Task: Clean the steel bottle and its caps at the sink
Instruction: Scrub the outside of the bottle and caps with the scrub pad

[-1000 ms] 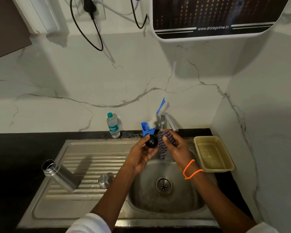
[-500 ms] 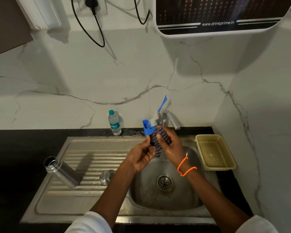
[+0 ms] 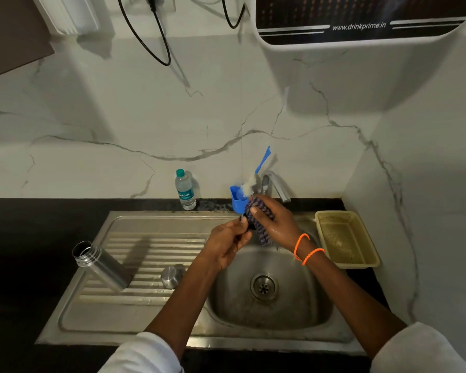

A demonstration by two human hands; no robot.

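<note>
Now wrapped over the black cap (image 3: 249, 224), right hand's (image 3: 276, 223) grip clutches scrubber (image 3: 258, 220); left hand (image 3: 226, 247) pinches cap.

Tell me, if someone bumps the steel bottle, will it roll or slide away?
The steel bottle probably rolls rather than slides: it is round and lies on its side on the ridged drainboard. With its mouth open it is likely empty, so fairly light. Water drops nearby suggest it may be wet and slippery to grab.
</note>
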